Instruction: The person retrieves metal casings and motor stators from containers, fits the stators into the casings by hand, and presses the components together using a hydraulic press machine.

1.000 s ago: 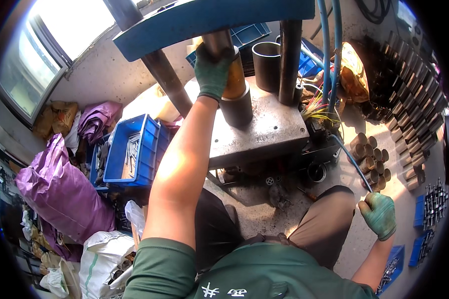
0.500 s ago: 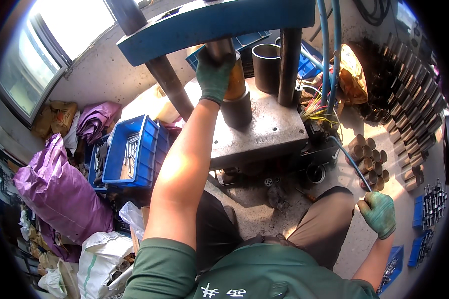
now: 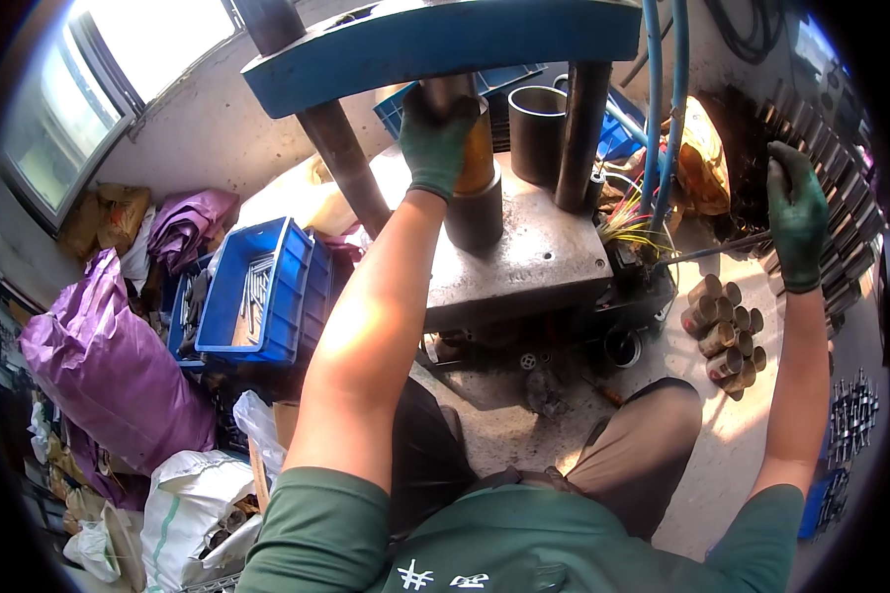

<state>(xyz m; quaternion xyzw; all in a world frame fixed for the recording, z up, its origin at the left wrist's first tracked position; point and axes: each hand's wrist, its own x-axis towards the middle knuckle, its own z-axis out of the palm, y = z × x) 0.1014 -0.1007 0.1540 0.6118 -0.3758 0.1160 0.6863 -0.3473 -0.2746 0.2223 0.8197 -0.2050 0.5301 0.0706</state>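
My left hand (image 3: 435, 143), in a green glove, is closed around the upper part of a yellow-brown cylinder (image 3: 479, 158), close under the steel ram (image 3: 449, 91) of a press. That cylinder stands in a dark steel sleeve (image 3: 475, 219) on the press's metal bed (image 3: 554, 255). Shadow hides some of my left fingertips. My right hand (image 3: 799, 219), also gloved, is raised at the right with its fingers stretched upward. A thin metal lever (image 3: 712, 251) reaches from the machine to beside my right palm; whether they touch I cannot tell.
A wide dark tube (image 3: 538, 135) stands behind the press post (image 3: 581, 138). Blue hoses (image 3: 653, 119) hang on the right. Short tubes (image 3: 724, 336) are stacked on the floor, near a wall of longer ones (image 3: 841, 208). A blue bin (image 3: 267, 292) holding metal rods and a purple sack (image 3: 119, 376) lie left.
My right hand has gone up and forward from the lower right, and its fingers have opened from the lever's end. The lever has swung upward. My left hand stays at the cylinder.
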